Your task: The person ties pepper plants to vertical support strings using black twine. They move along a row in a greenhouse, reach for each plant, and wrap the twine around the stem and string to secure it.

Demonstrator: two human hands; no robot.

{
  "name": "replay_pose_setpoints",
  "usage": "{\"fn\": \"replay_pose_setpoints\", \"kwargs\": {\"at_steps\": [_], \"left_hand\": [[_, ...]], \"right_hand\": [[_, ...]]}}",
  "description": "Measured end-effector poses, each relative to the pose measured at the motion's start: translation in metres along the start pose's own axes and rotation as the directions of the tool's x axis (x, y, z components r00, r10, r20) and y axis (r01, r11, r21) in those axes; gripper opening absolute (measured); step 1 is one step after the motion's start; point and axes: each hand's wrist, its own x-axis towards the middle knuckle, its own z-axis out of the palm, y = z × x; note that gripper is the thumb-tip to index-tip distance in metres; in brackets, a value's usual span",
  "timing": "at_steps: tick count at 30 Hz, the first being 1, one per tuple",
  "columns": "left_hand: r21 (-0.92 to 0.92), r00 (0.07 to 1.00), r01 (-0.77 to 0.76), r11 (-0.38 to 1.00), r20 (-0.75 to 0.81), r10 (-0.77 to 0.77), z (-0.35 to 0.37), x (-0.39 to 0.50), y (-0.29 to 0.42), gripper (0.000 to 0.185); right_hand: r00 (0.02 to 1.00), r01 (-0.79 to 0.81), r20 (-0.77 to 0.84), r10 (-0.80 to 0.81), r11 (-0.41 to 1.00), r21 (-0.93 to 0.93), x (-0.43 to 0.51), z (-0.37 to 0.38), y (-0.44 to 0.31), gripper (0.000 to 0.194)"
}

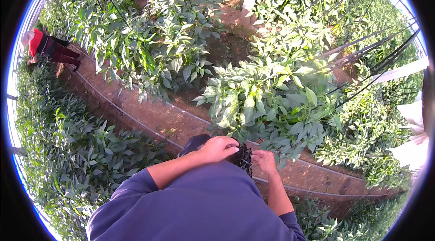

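Both of my hands are at my waist, on either side of a tangled bundle of dark cords or ties (245, 160). My left hand (219, 148) is just left of the bundle with its fingers curled; whether they grip a strand is hidden. On the bundle's right side, my right hand (264, 160) has thumb and fingertips close together at its edge, and I cannot tell whether a strand is between them. Right in front of my hands stands a leafy pepper plant (251, 105), with green peppers (295, 112) among its leaves.
A dirt path (142, 108) with thin pipes (119, 107) along it runs between plant rows. Dense foliage (102, 152) borders it at left. A co-worker in a red top (36, 42) bends over plants at far left. Dark strings (380, 66) slant over the plants at right, near a white post (401, 71).
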Motion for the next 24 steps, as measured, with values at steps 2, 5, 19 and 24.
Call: {"fn": "replay_pose_setpoints", "kwargs": {"at_steps": [2,5,19,24], "left_hand": [[-0.016,1.000,0.026,1.000,-0.014,-0.027,-0.012,-0.007,-0.010,0.035],[-0.009,0.999,0.034,0.999,0.020,-0.033,-0.032,-0.009,-0.028,0.037],[-0.066,0.995,-0.043,0.997,0.090,0.049,-0.206,0.015,-0.112,0.040],[-0.132,0.993,0.091,0.987,-0.068,-0.101,-0.258,-0.001,-0.167,0.036]], "right_hand": [[0.999,0.039,0.003,-0.039,0.995,-0.090,0.002,0.006,-0.030,0.023],[0.989,0.140,-0.022,-0.144,0.982,-0.127,0.006,0.020,-0.039,0.023],[0.955,0.206,-0.204,-0.216,0.976,-0.071,0.028,0.118,-0.191,0.030],[0.790,0.499,-0.425,-0.442,0.866,0.026,0.073,0.085,-0.372,0.026]]}}
